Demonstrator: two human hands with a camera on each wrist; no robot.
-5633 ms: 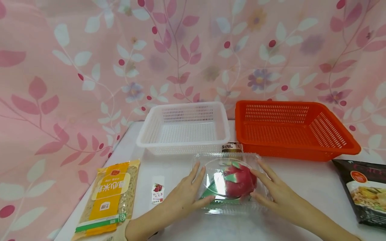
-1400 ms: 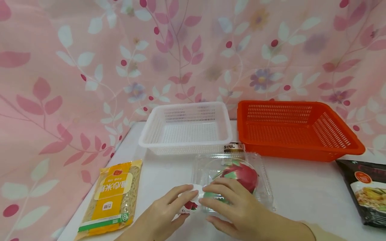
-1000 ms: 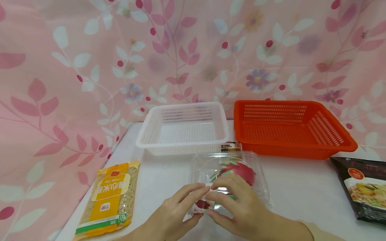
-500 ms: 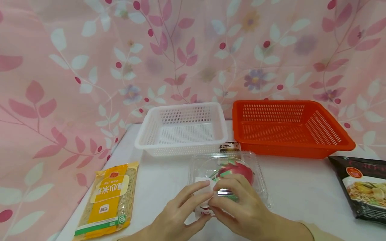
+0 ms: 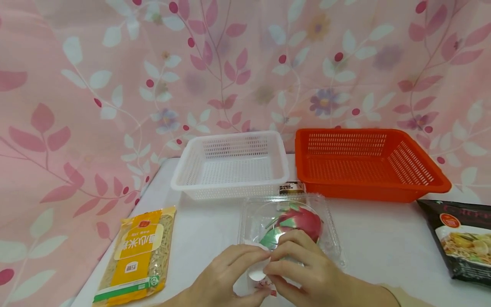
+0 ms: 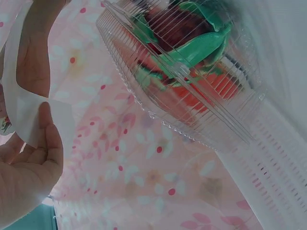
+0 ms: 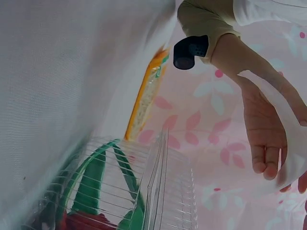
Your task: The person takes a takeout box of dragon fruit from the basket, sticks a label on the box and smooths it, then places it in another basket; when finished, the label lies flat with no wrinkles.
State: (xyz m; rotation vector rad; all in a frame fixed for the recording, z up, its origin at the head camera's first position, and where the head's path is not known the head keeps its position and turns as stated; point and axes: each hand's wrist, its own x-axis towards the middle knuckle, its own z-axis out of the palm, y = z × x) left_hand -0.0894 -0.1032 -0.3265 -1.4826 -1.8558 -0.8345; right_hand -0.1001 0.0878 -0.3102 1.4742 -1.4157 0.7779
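Currently both hands pinch a small white sticker (image 5: 258,269) between them, low over the near edge of the surface (image 5: 383,243), just in front of the clear box (image 5: 330,230) holding the dragon fruit (image 5: 301,219). Left hand (image 5: 226,277) grips one side, right hand (image 5: 303,273) the other, fingertips nearly touching.

Step, as I read it: peeling or readying the sticker, not yet stuck to the box. The next move likely calls for a flat, uncreased sticker and a steady press onto the lid; the thin lid may flex.

Further out: white basket (image 5: 230,164) and orange basket (image 5: 368,164) sit side by side behind the box, with a small brown packet (image 5: 291,187) between them. Yellow noodle bag (image 5: 136,256) lies at left, dark noodle pack (image 5: 462,238) at right.

Views:
- Head view gives the layout; the sticker is mostly hidden by fingers.
- Left wrist view shows the sticker (image 6: 24,103) curling as a long strip, with the box ribbing (image 6: 192,120) close up.
- Right wrist view shows the left hand (image 7: 266,134) from below, a sleeve cuff, and the lid seam (image 7: 160,182).
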